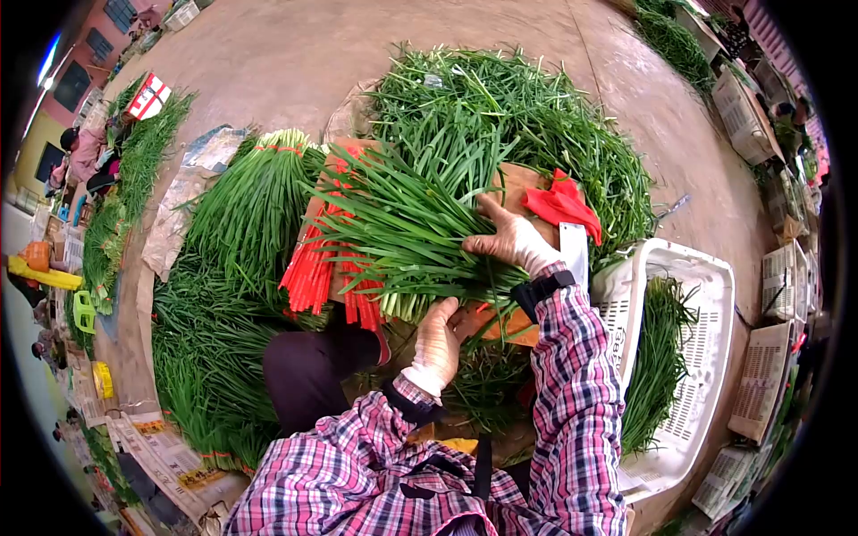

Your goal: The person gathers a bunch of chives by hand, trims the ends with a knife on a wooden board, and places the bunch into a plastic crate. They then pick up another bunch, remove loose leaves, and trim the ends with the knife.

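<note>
A loose bunch of garlic chives (407, 237) lies across the wooden board (514, 183) in front of me. My right hand (511, 237) grips the bunch from above, thumb and fingers spread around it. Lower down, my left hand (435, 347) is held up against the near edge of the bunch, by the pale stem ends, its fingers extended. Red tie strips (308, 272) hang over the board's left side, partly under the leaves. Right of my right hand are a red cloth (565, 207) and a broad metal blade (575, 253). Both hands wear pale gloves.
A large heap of loose chives (509, 116) lies beyond the board. Tied bunches (259, 201) are stacked on the left. A white plastic crate (684, 429) holding chives stands at my right. Newspaper (183, 460) covers floor at lower left. Other people (85, 152) sit farther left.
</note>
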Demonstrator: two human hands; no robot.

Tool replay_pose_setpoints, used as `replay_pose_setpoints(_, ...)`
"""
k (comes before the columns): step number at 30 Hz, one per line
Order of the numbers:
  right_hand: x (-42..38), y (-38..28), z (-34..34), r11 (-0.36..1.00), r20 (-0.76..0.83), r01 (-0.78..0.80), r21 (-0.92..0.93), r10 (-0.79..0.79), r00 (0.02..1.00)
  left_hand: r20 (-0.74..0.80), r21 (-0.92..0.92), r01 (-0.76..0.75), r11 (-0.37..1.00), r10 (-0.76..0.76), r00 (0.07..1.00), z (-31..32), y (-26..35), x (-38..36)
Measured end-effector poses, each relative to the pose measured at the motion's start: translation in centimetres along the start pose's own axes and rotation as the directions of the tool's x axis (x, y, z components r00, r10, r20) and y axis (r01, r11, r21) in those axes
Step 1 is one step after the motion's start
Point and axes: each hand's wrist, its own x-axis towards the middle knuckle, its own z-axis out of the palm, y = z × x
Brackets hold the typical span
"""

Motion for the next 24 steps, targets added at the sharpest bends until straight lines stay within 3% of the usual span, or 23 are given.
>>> replay_pose_setpoints(5, -1.0, -0.8, 1.0, 0.985, 0.025, -0.059, -0.164, 0.064, 0.998, 0.087, 0.033, -0.003, 0.999, 0.0, 0.996, -0.2, -0.6, 1.4)
replay_pose_setpoints(13, -2.7, -2.5, 0.8, 0.97, 0.176, -0.147, -0.194, 0.182, 0.968, 0.092, -0.014, -0.036, 0.999, 0.037, 0.995, 1.1, -0.3, 1.4)
replay_pose_setpoints(15, -3.8, -2.4, 1.1, 0.981, 0.181, -0.106, -0.165, 0.136, 0.974, 0.133, -0.053, 0.001, 0.999, 0.006, 0.991, 1.0, -0.2, 0.9)
replay_pose_setpoints(17, -5.1, -1.9, 1.7, 0.993, 0.194, -0.049, -0.107, 0.069, 0.978, 0.131, -0.028, -0.072, 0.997, 0.075, 0.989, 0.7, -0.6, -0.6)
replay_pose_setpoints(19, -8.5, -5.5, 0.9, 0.988, 0.187, -0.056, -0.142, 0.083, 0.979, 0.152, -0.01, -0.149, 0.989, 0.148, 0.977, 0.6, -1.2, -1.8)
replay_pose_setpoints(20, -9.9, -5.9, 1.4, 0.995, 0.145, -0.011, -0.102, 0.026, 0.989, 0.173, -0.006, -0.187, 0.982, 0.185, 0.967, 0.2, -1.3, -2.9)
replay_pose_setpoints(23, -14.1, -7.3, 4.1, 0.926, -0.025, 0.233, -0.296, -0.251, 0.968, 0.161, 0.004, -0.241, 0.971, 0.237, 0.958, -0.3, -1.3, -7.6)
replay_pose_setpoints(24, -15.6, -7.7, 5.3, 0.928, -0.068, 0.285, -0.241, -0.309, 0.949, 0.136, 0.017, -0.273, 0.962, 0.268, 0.954, -0.8, -1.1, -9.1)
